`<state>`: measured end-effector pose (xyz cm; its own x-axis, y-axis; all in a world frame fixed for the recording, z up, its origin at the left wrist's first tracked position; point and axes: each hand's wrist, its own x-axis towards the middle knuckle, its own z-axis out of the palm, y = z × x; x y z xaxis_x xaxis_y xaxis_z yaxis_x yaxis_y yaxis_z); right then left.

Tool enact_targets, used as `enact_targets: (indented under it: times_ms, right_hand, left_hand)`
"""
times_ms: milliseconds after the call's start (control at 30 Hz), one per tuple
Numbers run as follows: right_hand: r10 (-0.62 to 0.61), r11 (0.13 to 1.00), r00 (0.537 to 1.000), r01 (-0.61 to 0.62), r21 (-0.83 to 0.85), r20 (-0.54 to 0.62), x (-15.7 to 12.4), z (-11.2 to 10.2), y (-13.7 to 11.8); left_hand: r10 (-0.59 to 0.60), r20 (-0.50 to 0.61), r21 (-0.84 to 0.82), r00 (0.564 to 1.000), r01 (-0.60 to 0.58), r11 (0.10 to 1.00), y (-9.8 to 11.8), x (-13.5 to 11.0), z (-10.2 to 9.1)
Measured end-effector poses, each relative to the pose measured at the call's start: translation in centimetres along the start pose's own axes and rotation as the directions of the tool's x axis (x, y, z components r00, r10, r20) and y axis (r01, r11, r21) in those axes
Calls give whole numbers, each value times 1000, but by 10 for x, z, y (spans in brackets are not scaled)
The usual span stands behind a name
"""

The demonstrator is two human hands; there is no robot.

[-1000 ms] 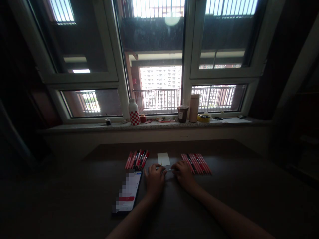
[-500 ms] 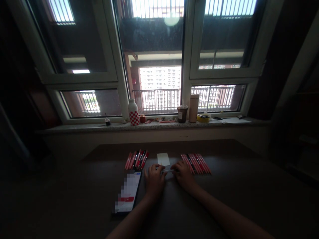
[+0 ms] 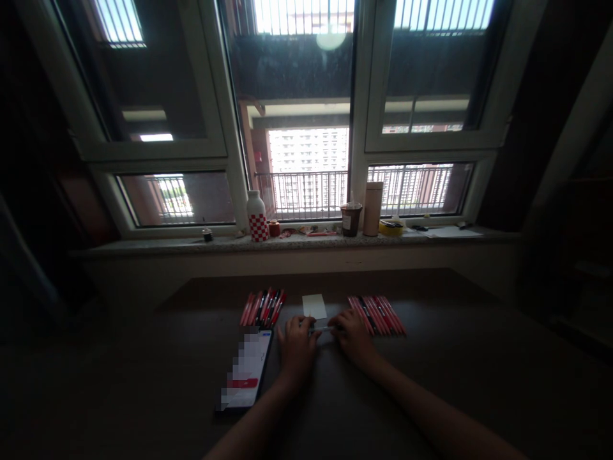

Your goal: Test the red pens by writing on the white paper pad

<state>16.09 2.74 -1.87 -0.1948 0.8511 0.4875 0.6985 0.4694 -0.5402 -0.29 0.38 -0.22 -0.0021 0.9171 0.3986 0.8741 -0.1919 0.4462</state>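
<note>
Pen-like rod (image 3: 324, 328), slim, straight and pale, spans the gap over the dark, smooth counter (image 3: 454, 364), left hand (image 3: 297, 345) and right hand (image 3: 352, 333) each pinching an end. Its long axis runs left to right; fingers hide its tip. Square paper (image 3: 314, 305) lies just beyond, glossy pens (image 3: 262, 308) and pencil-slim sticks (image 3: 377, 315) flanking; phone (image 3: 246, 374) nearer left.

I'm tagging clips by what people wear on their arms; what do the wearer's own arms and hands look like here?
The left hand and right hand are ungloved, and the left forearm and right forearm are bare, with no sleeve, watch or bracelet visible. It's too dark to rule out rings.
</note>
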Motion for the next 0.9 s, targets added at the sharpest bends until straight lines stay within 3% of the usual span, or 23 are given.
enact_targets:
  times_ms: [900]
  right_hand:
    - [3, 1000, 1000, -3, -5, 13, 0, -1, -2]
  left_hand:
    - [-14, 37, 45, 999, 12, 999, -1, 0, 3]
